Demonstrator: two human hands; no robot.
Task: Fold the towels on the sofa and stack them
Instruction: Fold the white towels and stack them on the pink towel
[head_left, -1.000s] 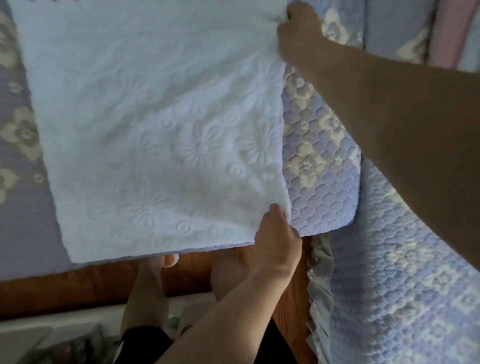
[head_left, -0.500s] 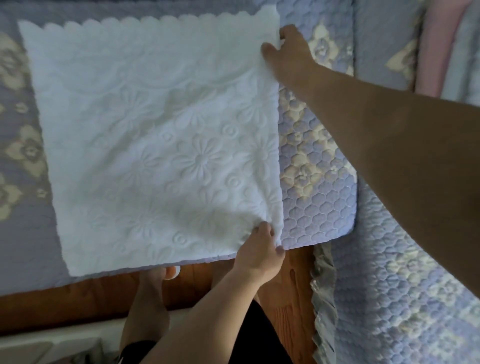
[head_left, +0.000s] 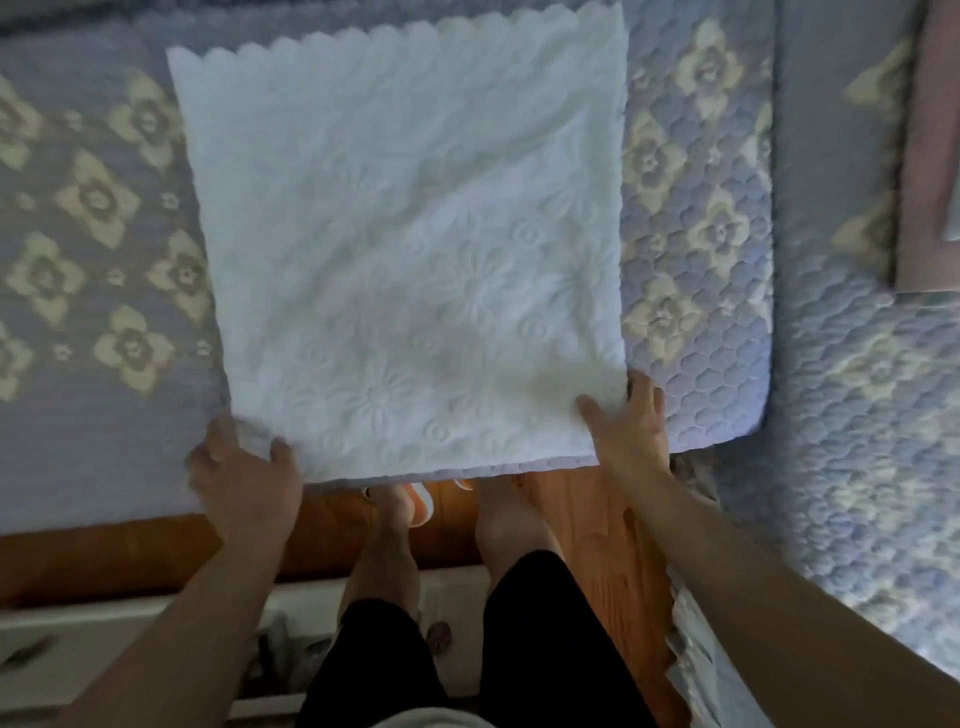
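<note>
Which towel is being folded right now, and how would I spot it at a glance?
Start at the lavender quilted sofa cover with its cream flower pattern. Flat on the seat, reaching its front edge, lies the white towel, the left hand and right hand at its two near corners. It is plain white, embossed with flowers, and scalloped along its far edge, unlike the printed quilt or the pink item at far right.

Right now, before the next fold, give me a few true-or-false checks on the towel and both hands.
1. The white towel lies spread flat on the sofa cushion. True.
2. The left hand grips the towel's near left corner. True.
3. The right hand holds the far scalloped edge. False: it is at the near right corner.
4. The towel is pink. False: it is white, embossed with flowers.
</note>
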